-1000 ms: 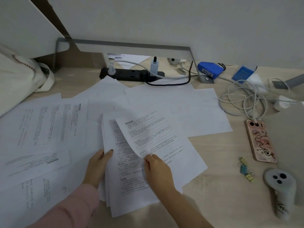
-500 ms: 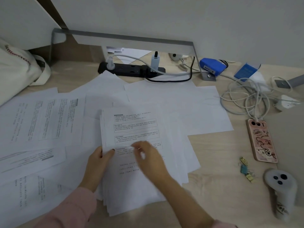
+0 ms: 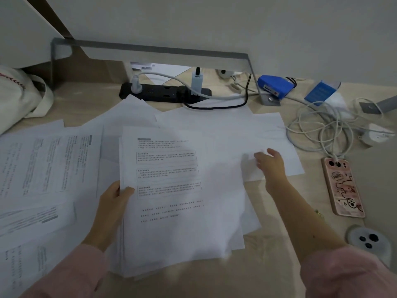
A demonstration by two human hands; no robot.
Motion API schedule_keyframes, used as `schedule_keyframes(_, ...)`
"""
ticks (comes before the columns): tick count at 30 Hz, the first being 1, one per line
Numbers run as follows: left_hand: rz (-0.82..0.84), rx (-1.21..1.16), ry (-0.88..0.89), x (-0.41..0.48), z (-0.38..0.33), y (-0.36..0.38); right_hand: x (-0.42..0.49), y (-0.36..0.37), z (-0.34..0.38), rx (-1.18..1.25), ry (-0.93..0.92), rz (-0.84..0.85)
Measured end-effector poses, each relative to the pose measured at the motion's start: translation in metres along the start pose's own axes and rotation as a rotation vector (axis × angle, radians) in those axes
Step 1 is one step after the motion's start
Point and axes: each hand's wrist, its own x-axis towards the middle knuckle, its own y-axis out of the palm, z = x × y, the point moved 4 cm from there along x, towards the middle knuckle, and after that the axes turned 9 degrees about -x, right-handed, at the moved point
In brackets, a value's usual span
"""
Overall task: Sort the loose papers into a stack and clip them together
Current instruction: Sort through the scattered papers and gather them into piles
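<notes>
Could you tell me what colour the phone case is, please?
The phone case is pink with cartoon drawings, shown best in the head view.

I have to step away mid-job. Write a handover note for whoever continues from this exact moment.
Left hand grips the stack at its left edge, thumb on top.
Right hand touches a blank sheet at the right; its grip is blurred.
Done: several pages stacked in the middle.
Left: printed sheets on the left and blank ones behind lie loose; gather, square up, clip.
</notes>
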Motion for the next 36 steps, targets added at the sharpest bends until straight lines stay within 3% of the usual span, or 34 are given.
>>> schedule_keyframes(3,0.012,-0.002,-0.021,0.011,0.004,0.001,0.009,0.003,0.003,0.318,0.198,0.058)
schedule_keyframes(8,0.04,0.064,0.004,0.014,0.01,0.002,0.014,0.015,0.005,0.441,0.271,0.181)
schedule_keyframes(16,0.063,0.057,-0.034,0.015,0.007,0.0,0.018,0.029,0.009,0.145,0.188,0.088)
schedule_keyframes(22,0.076,0.007,-0.056,0.017,0.006,-0.002,0.008,-0.01,-0.03,-0.071,0.192,-0.189)
schedule_keyframes(28,0.067,0.006,-0.063,0.021,0.011,-0.004,0.013,-0.045,-0.028,-0.455,0.165,-0.423)
schedule_keyframes(36,0.052,-0.013,-0.062,0.022,0.013,-0.005,0.032,-0.05,-0.022,-0.498,0.25,-0.33)
